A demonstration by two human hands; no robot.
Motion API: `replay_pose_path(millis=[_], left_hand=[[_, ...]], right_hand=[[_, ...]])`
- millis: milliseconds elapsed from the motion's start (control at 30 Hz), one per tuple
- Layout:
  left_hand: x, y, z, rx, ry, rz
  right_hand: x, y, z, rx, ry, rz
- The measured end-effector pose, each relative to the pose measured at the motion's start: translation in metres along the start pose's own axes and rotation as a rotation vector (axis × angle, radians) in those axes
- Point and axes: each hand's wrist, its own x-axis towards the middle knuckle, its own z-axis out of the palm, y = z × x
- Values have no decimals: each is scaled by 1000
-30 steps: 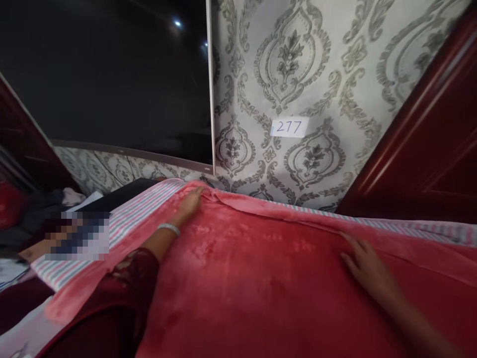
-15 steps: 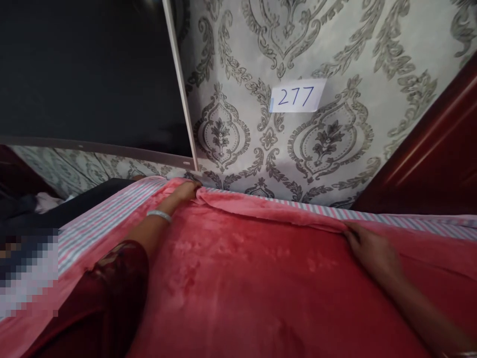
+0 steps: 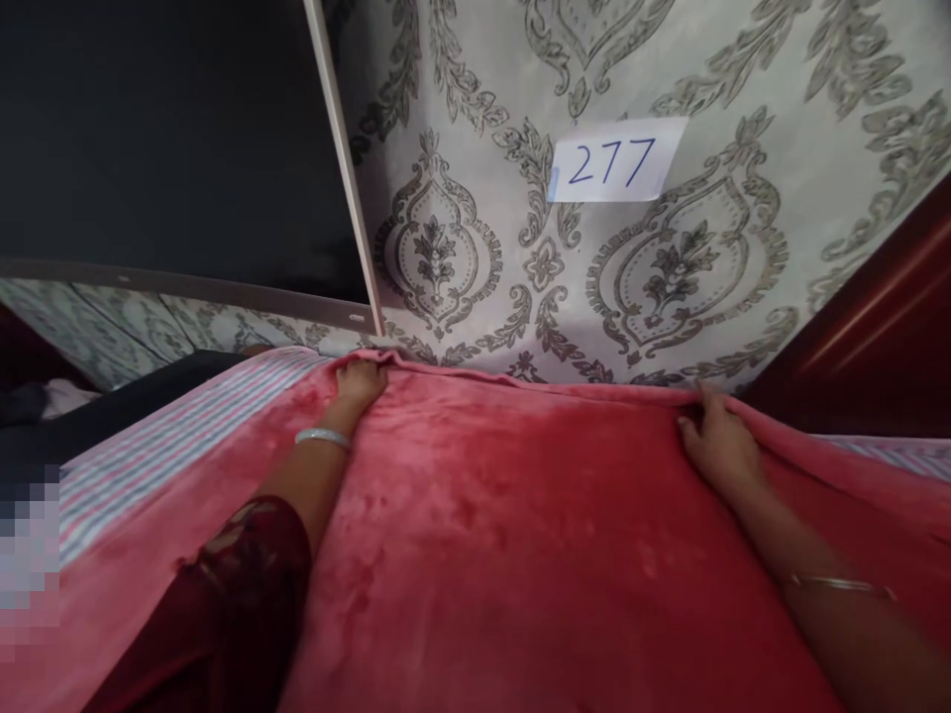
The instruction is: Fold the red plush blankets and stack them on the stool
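A plush red blanket [image 3: 505,515] is spread out before me, its far edge running along the wall. My left hand [image 3: 362,380] is at that far edge, fingers curled over the fabric near the left corner; its fingertips are partly hidden. At the right part of the same edge, my right hand [image 3: 724,441] touches the blanket with thumb and index finger apart, the other fingers partly out of sight. Striped cloth [image 3: 215,406] in pink, grey and white shows beyond the blanket's left side.
A large dark screen [image 3: 170,149] stands close at upper left. Patterned wallpaper [image 3: 475,248] rises behind the blanket, with a paper marked 277 [image 3: 616,160] on it. Dark red glossy wood [image 3: 862,337] borders the right side. A black surface [image 3: 141,401] lies at left.
The blanket's folded far edge has moved toward the wall and covers most of the striped strip there. My right hand has moved forward, and its thumb and index finger have parted.
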Motion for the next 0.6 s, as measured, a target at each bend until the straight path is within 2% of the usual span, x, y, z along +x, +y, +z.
replay_pose_path(millis=[67,133,233,400,500,600], left_hand=[[-3,-4,3,52,-49,12],[-4,-11,1,68,-70,-10],[-3,-30,-8,75,-60,-119],[1,-64,-22,16,3,-254],[7,-73,-21,-39,41,-280],[12,-73,-19,-85,37,-315]], right_hand=[[-4,2,1,-85,-6,-113],[-4,11,3,-136,-58,-155],[3,27,15,-145,-172,-103],[11,37,30,-118,-182,-86],[9,34,27,-134,-195,-71],[6,29,21,-158,-222,-65]])
